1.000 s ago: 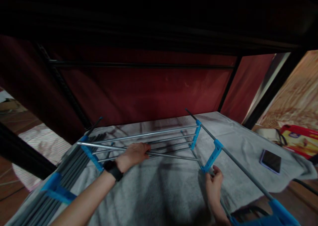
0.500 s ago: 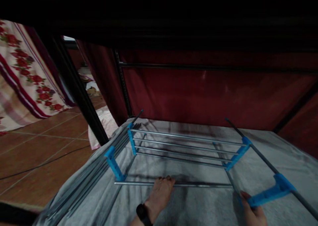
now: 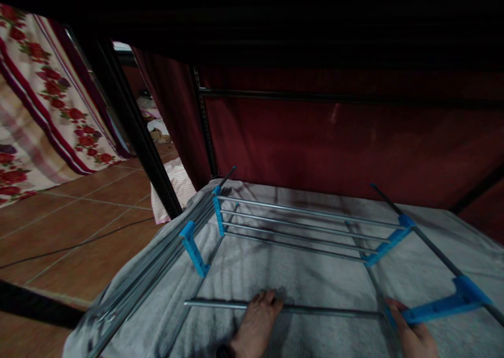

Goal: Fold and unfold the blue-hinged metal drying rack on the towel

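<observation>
My left hand (image 3: 260, 318) is closed over a loose grey metal tube (image 3: 334, 311) lying crosswise near me. The tube's left end rests by a long pole, below and apart from the near left blue bracket (image 3: 196, 253). My right hand (image 3: 411, 329) grips the lower end of the near right blue plastic bracket (image 3: 449, 305), beside the tube's right end. Beyond them, several thin crossbars (image 3: 303, 221) join the far left blue bracket (image 3: 219, 211) to the far right one (image 3: 388, 245), forming part of a tubular rack.
A bundle of loose metal tubes (image 3: 153, 258) lies along the left side of the grey blanket (image 3: 315, 274). A black bed post (image 3: 137, 132) stands at left, with a dark frame overhead. Dark red fabric (image 3: 315, 143) hangs behind. A cable (image 3: 98, 237) crosses the tiled floor.
The loose tube has come toward me in my left hand, its left end drawing away from the near left bracket. My right hand stays on its bracket. The view has shifted slightly.
</observation>
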{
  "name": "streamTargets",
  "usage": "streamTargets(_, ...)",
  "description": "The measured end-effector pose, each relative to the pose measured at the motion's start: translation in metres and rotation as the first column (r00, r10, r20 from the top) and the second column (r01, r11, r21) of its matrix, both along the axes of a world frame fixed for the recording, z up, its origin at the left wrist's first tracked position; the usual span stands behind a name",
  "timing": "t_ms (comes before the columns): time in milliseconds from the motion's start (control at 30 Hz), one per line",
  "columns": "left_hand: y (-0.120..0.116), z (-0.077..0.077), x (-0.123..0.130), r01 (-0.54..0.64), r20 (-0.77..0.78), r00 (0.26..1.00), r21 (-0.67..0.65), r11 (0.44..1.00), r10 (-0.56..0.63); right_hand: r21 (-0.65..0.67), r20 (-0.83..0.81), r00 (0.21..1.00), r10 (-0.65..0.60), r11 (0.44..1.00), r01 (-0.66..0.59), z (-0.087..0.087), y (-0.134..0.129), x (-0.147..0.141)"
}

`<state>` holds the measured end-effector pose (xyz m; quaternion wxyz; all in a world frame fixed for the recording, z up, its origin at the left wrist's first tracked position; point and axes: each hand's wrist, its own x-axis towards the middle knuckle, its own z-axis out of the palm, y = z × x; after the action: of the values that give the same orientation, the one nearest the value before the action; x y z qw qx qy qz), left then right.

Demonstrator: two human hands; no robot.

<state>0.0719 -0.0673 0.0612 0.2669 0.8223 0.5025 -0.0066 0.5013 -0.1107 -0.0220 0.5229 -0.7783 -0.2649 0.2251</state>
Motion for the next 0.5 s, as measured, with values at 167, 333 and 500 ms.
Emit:
streamTargets(167, 0.004, -0.01, -0.003, 0.003, 0.051, 0.999, 0.005, 1.0, -0.003, 0.007, -0.047, 0.998, -0.031, 0.999, 0.031, 0.009, 0.008, -0.004)
streamTargets(333, 0.017, -0.001, -0.04, -0.414, 0.256, 0.894, 0.162, 0.895, 0.367, 0.004, -0.021, 0.999, -0.031, 0.999, 0.032, 0.016, 0.009, -0.008)
streamTargets(500, 0.036, 0.008, -0.099, -0.891, 0.613, 0.45, 0.266, 0.367, 0.649, -0.026, -0.015, 0.999, -0.038, 0.999, 0.038, 0.02, 0.009, -0.011)
